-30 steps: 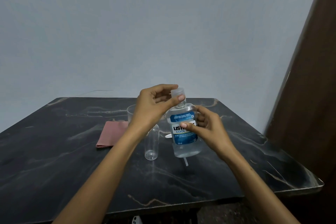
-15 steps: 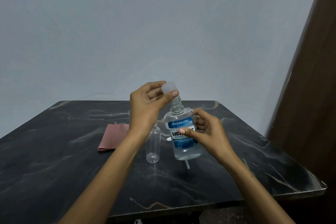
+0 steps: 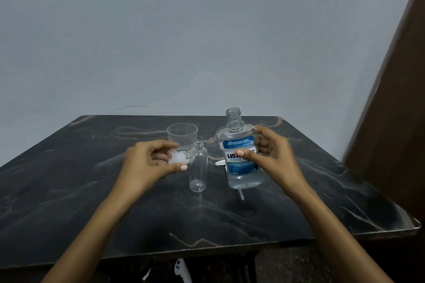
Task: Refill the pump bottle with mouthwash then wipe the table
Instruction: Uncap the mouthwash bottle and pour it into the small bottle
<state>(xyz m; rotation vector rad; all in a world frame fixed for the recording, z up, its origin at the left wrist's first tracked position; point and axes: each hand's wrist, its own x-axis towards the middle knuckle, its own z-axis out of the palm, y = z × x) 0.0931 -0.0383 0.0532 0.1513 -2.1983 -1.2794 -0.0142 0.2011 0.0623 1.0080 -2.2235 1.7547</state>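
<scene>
A clear mouthwash bottle (image 3: 239, 145) with a blue label stands uncapped on the black marble table (image 3: 69, 190); my right hand (image 3: 271, 156) grips its body. My left hand (image 3: 149, 163) holds the bottle's white cap (image 3: 177, 158) low, in front of a clear plastic cup (image 3: 182, 133). A small empty clear pump bottle (image 3: 198, 167) without its top stands between my hands. A white pump head with its tube (image 3: 240, 194) lies behind and below the mouthwash bottle, mostly hidden. My left hand hides the pink cloth.
The table's right edge (image 3: 391, 213) lies close to a brown wooden panel (image 3: 395, 122). A grey wall rises behind the table. A white object (image 3: 181, 269) shows under the front edge.
My left hand lifted the cap off the mouthwash bottle and carried it down and left, in front of the cup. The right hand kept its grip on the bottle.
</scene>
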